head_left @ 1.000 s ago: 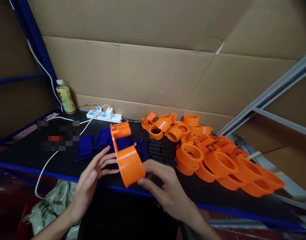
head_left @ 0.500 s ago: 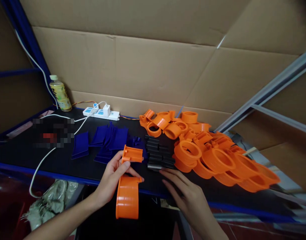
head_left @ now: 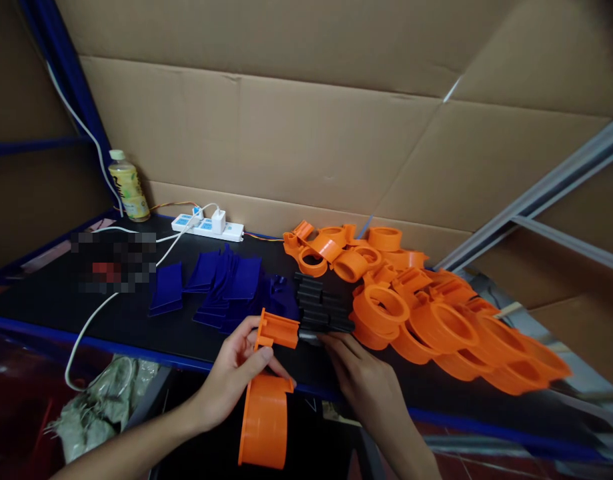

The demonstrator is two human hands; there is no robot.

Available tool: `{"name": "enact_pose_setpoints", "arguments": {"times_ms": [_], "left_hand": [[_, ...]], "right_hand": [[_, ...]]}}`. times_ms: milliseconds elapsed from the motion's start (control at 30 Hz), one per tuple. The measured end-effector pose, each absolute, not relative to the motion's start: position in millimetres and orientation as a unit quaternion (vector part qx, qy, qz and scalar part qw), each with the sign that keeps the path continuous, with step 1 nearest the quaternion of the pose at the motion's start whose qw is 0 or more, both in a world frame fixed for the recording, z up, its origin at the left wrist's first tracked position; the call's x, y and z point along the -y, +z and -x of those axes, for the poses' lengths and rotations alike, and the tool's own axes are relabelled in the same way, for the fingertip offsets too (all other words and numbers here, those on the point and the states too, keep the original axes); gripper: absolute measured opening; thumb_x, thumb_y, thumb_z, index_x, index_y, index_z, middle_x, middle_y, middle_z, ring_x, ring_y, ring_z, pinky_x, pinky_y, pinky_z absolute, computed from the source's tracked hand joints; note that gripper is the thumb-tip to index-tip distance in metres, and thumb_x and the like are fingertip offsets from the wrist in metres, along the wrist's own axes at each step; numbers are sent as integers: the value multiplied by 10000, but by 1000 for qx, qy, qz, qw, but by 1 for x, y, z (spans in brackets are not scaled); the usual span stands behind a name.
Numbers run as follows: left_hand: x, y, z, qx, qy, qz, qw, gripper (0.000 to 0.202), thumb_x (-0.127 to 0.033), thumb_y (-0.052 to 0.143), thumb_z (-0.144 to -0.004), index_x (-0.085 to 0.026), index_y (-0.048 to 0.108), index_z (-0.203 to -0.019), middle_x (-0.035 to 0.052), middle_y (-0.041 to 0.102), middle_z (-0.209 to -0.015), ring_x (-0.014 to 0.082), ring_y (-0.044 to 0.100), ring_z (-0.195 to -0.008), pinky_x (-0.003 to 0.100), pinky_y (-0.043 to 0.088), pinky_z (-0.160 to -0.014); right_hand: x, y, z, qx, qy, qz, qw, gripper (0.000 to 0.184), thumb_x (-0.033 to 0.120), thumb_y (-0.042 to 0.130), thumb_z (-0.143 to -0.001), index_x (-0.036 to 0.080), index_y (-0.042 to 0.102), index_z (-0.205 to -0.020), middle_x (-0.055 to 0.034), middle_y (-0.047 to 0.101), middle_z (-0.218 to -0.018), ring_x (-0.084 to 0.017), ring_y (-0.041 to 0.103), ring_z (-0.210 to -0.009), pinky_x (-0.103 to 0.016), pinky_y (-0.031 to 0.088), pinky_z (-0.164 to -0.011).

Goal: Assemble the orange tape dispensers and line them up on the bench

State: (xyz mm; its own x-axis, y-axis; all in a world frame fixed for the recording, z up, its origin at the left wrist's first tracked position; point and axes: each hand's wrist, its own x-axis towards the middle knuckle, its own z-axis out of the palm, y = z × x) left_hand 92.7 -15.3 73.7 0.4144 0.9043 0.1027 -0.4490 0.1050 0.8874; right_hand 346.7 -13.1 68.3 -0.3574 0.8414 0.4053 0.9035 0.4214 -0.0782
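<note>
My left hand (head_left: 233, 380) is closed around an orange plastic housing (head_left: 266, 413), a round cup with a square bracket on top, held over the table's front edge. My right hand (head_left: 359, 383) reaches to the stack of small black blocks (head_left: 319, 312). Its fingertips touch the stack's near end. Whether they pinch a block is hidden. Just left of the stack lie several dark blue flat plates (head_left: 226, 283).
A big heap of orange housings (head_left: 426, 313) fills the right of the black table (head_left: 111, 320). At the back are a white power strip (head_left: 209, 229) with a white cable, and a yellow drink bottle (head_left: 129, 187). Cardboard walls stand behind.
The orange housing went from both hands, upright, down into my left hand alone. My right hand let go and moved forward to the black blocks.
</note>
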Motion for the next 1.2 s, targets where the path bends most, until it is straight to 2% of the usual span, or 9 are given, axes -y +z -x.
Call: {"name": "enact_pose_setpoints", "arguments": {"times_ms": [200, 367, 567, 700, 800, 967, 1100, 1200], "left_hand": [[16, 69, -97, -246, 484, -458, 704, 361, -422, 600, -974, -194, 499, -1234, 102, 780, -865, 221, 755, -710, 296, 538, -682], [14, 63, -97, -237, 477, -461, 710, 397, -427, 597, -975, -198, 477, -1277, 90, 782, -794, 232, 757, -702, 300, 533, -677], [13, 62, -97, -248, 472, -466, 706, 424, -468, 606, -962, -190, 502, -1265, 75, 775, -754, 236, 752, -682, 306, 519, -678], [16, 64, -98, -259, 476, -478, 691, 404, -493, 593, -964, -185, 526, -1217, 80, 774, -762, 232, 747, -725, 299, 512, -708], [20, 67, -99, -262, 471, -473, 698, 398, -476, 611, -957, -195, 523, -1224, 69, 770, -775, 218, 742, -693, 290, 520, -691], [24, 69, -100, -288, 459, -465, 700, 381, -436, 676, -926, -205, 551, -1202, 81, 764, -952, 191, 744, -719, 264, 527, -680], [26, 67, -100, -293, 433, -476, 707, 357, -420, 683, -925, -205, 561, -1183, 67, 759, -915, 186, 746, -725, 251, 522, -679], [26, 64, -101, -275, 428, -470, 721, 320, -421, 621, -966, -204, 540, -1186, 55, 764, -809, 184, 748, -692, 241, 523, -659]], "right_hand": [[9, 71, -347, 810, -67, 547, 201, 327, 182, 406, -1006, 242, 706, -1123, -50, 754, -1081, -194, 760, -858, -269, 568, -557], [7, 79, -343, 792, -13, 561, 241, 297, 255, 432, -1016, 265, 726, -1054, -42, 737, -1024, -195, 747, -853, -290, 590, -615], [16, 102, -337, 756, 114, 534, 360, 233, 325, 534, -993, 274, 761, -999, -57, 733, -959, -211, 720, -873, -327, 590, -762], [28, 129, -325, 721, 216, 504, 424, 146, 346, 646, -942, 297, 778, -981, -36, 716, -898, -183, 687, -767, -292, 556, -683], [26, 141, -315, 724, 241, 493, 419, 140, 338, 662, -932, 307, 791, -976, -34, 713, -879, -182, 681, -786, -280, 540, -674], [19, 139, -304, 737, 242, 499, 387, 169, 320, 641, -942, 303, 801, -992, -40, 717, -875, -181, 681, -788, -280, 536, -668], [20, 133, -297, 746, 240, 487, 385, 190, 313, 617, -954, 290, 800, -1000, -55, 715, -932, -185, 689, -819, -288, 558, -692], [20, 131, -293, 750, 231, 482, 389, 199, 299, 609, -961, 297, 797, -1024, -52, 704, -963, -180, 693, -856, -280, 570, -717]]}}
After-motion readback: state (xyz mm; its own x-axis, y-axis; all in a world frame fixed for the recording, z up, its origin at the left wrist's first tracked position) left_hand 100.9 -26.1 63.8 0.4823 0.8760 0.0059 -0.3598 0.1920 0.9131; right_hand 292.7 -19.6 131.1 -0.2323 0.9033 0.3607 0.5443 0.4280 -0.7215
